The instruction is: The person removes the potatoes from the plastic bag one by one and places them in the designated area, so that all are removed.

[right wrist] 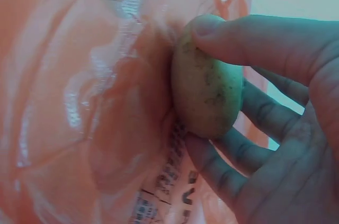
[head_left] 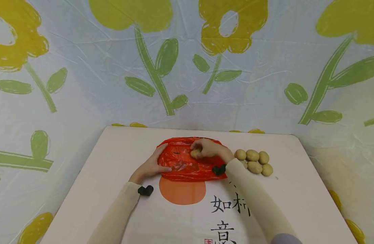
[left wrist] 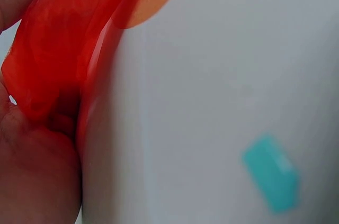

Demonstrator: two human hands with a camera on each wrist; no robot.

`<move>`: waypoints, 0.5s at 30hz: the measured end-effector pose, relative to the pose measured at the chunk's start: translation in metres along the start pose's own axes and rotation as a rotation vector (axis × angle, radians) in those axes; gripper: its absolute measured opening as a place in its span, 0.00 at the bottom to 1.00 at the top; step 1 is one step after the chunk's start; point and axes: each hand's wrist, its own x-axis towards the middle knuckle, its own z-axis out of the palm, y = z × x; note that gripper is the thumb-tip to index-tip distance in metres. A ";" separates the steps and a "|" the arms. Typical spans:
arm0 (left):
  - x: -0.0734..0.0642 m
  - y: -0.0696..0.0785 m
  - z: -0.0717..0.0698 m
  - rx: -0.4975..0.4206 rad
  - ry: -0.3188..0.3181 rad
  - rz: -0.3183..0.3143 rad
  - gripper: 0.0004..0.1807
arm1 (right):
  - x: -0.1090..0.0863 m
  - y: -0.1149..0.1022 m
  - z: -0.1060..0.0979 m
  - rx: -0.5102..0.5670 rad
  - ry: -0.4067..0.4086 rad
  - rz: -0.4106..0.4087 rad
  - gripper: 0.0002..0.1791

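A red plastic bag (head_left: 180,166) lies flat and crinkled on the table, with dark print on it. My left hand (head_left: 150,166) holds the bag's left edge, index finger and thumb spread apart. In the left wrist view, red film (left wrist: 58,44) covers part of that hand, and some fingers are hidden by it. Over the middle of the bag, my right hand (head_left: 209,148) grips a potato (right wrist: 206,86). In the right wrist view the thumb presses the potato's upper end and the fingers curl behind it. The potato is close against the film; contact cannot be told.
Several potatoes (head_left: 253,155) sit in two rows right of the bag, partly behind the right sleeve. The white tabletop (head_left: 113,162) bears an orange circle (head_left: 182,191) and black characters (head_left: 221,204). A flower-patterned cloth (head_left: 187,67) hangs behind the table.
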 end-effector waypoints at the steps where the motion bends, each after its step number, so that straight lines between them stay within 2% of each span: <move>1: 0.000 0.000 0.000 0.001 -0.001 0.000 0.61 | 0.000 0.000 0.000 -0.003 0.001 -0.004 0.20; 11: 0.001 0.000 -0.002 0.011 0.006 0.015 0.61 | -0.008 0.005 0.000 -0.016 0.047 -0.003 0.25; 15: 0.001 -0.001 -0.001 0.010 0.000 0.002 0.61 | -0.010 0.007 0.001 -0.027 0.048 -0.005 0.26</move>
